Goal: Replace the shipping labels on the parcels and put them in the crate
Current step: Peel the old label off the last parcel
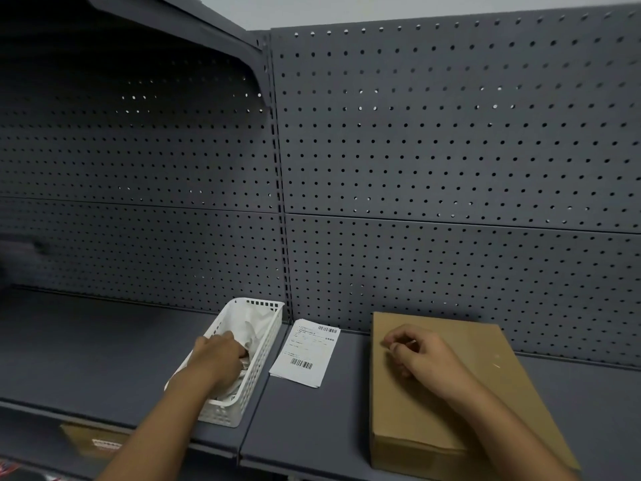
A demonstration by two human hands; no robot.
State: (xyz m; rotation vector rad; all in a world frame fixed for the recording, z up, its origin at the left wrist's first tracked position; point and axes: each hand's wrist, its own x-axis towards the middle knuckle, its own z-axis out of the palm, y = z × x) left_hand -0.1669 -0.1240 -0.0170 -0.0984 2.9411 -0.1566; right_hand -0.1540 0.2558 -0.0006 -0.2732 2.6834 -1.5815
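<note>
On the shelf's (104, 341) front right edge, parcel (409, 411) top looks bare, new labels (305, 352) beside it probably unapplied; left hand (216, 355) fingers clutch crumpled paper (249, 324) in basket (222, 414), right hand (419, 355) fingers curled over parcel, pinch unclear.

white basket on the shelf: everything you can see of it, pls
The white basket is a long, narrow plastic tray with lattice walls and a solid rim. It stands upright on the grey shelf, skewed, its far end near the pegboard. It holds crumpled white paper. The left hand reaches inside, fingers curled down among the paper; whether they grip any is hidden. A label sheet lies just right of it.
</note>
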